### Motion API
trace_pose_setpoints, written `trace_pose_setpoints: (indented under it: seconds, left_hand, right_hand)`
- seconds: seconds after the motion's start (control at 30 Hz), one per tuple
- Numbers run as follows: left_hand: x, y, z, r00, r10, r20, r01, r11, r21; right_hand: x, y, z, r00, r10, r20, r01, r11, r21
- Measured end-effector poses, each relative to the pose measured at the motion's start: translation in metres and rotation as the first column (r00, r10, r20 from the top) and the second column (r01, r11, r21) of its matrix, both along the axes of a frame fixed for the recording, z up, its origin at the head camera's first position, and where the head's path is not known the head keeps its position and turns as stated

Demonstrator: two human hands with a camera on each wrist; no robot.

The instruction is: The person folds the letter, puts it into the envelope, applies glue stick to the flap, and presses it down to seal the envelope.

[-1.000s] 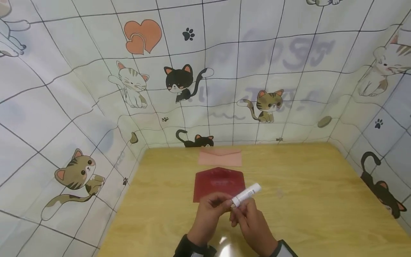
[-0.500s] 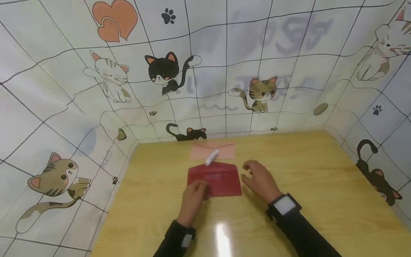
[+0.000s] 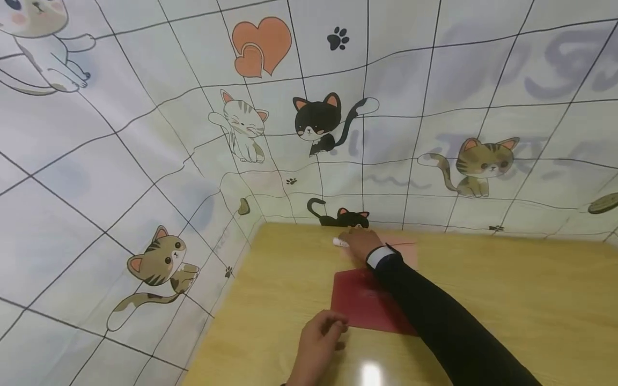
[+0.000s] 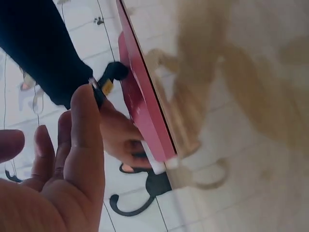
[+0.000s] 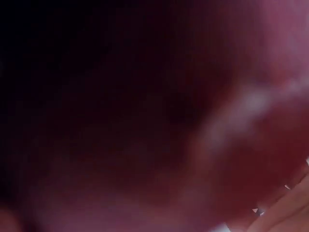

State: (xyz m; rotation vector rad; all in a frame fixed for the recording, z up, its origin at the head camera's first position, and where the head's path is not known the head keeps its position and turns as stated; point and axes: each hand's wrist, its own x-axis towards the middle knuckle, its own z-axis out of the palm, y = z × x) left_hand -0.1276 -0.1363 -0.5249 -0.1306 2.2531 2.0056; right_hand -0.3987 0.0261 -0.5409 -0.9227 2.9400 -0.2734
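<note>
A red envelope (image 3: 367, 308) lies on the table with its flap side toward the back. Behind it is a pink envelope (image 3: 405, 247), partly covered by my right hand (image 3: 361, 244). That hand reaches across the red envelope and holds a white glue stick (image 3: 340, 242) at the pink envelope's left edge; its fingertips are mostly hidden. My left hand (image 3: 318, 343) hovers by the red envelope's front left corner, fingers loosely bent and holding nothing. In the left wrist view, the left hand (image 4: 63, 159) is near, with the red envelope (image 4: 145, 106) seen nearly edge-on beyond.
The wooden table (image 3: 280, 300) meets a white cloth wall (image 3: 396, 123) with cat prints at the back and left. The right forearm's dark sleeve (image 3: 444, 321) covers the red envelope's right part. Dark red blur fills most of the right wrist view.
From both hands, the glue stick went down near the pink envelope, then left to its edge with my right hand. My left hand has come off the red envelope. The head view has swung left.
</note>
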Motion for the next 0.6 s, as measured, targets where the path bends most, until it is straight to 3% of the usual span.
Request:
trace_pose_setpoints:
  seconds: [0.1,0.17,0.23,0.3,0.4,0.47,0.6]
  left_hand:
    - [0.003,0.0,0.011,1.0,0.008,-0.008,-0.008,0.999,0.037]
    - [0.0,0.001,0.018,1.0,0.004,-0.004,-0.003,0.997,0.08]
    - [-0.003,0.004,0.025,1.0,-0.006,0.005,0.005,0.991,0.135]
    - [-0.008,0.011,0.033,1.0,-0.011,-0.001,0.011,0.98,0.196]
    - [-0.015,0.025,0.044,1.0,-0.008,-0.009,0.01,0.97,0.244]
    - [-0.018,0.036,0.048,0.999,-0.02,-0.029,0.027,0.957,0.287]
    - [-0.015,0.058,0.048,1.0,-0.009,-0.02,0.016,0.931,0.366]
  right_hand:
    - [0.021,0.013,0.029,0.999,-0.038,-0.013,0.036,0.992,-0.124]
    - [0.047,0.023,0.047,0.998,-0.048,0.037,0.057,0.958,-0.28]
    - [0.084,0.036,0.062,0.992,-0.052,0.113,0.097,0.891,-0.443]
    - [0.126,0.05,0.069,0.983,-0.057,0.173,0.148,0.801,-0.58]
    - [0.186,0.065,0.066,0.979,-0.095,0.182,0.194,0.709,-0.678]
    - [0.217,0.068,0.059,0.981,-0.147,0.123,0.19,0.654,-0.733]
    - [0.258,0.069,0.037,0.965,-0.259,-0.032,0.135,0.601,-0.788]
